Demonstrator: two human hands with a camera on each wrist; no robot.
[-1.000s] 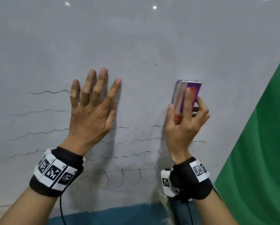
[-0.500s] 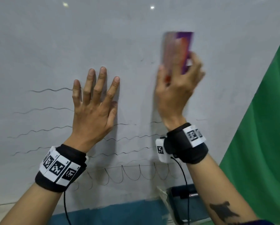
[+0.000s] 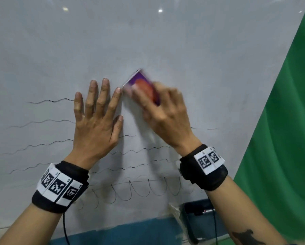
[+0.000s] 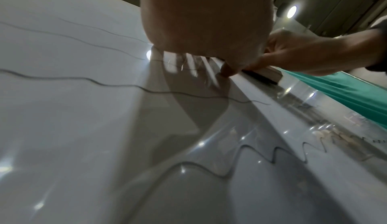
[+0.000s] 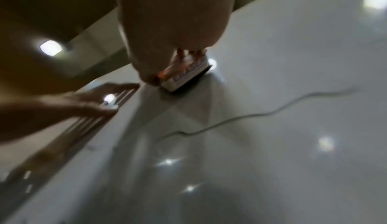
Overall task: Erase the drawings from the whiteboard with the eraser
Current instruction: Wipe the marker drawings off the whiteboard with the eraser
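Note:
The whiteboard [image 3: 165,50] fills the head view, with black wavy lines [image 3: 42,101] at the left and a row of loops [image 3: 139,190] low down. My left hand [image 3: 97,112] lies flat on the board, fingers straight and spread. My right hand [image 3: 158,106] grips the purple and orange eraser [image 3: 144,84], tilted to the left, its top corner close to my left index fingertip. In the right wrist view the eraser [image 5: 186,76] sits with its dark felt on the board. The left wrist view catches the eraser [image 4: 263,75] beyond my left hand [image 4: 205,20]. Motion blurs the right hand.
A green cloth [image 3: 280,138] hangs along the board's right side. Below the board runs a blue band [image 3: 112,234], and a dark bin-like container [image 3: 197,220] stands at the lower right. Short line remnants [image 3: 211,129] stay right of my right hand.
My right hand with the eraser went up the board, then came back down and left, tilting toward my left hand. The left hand has stayed flat in place.

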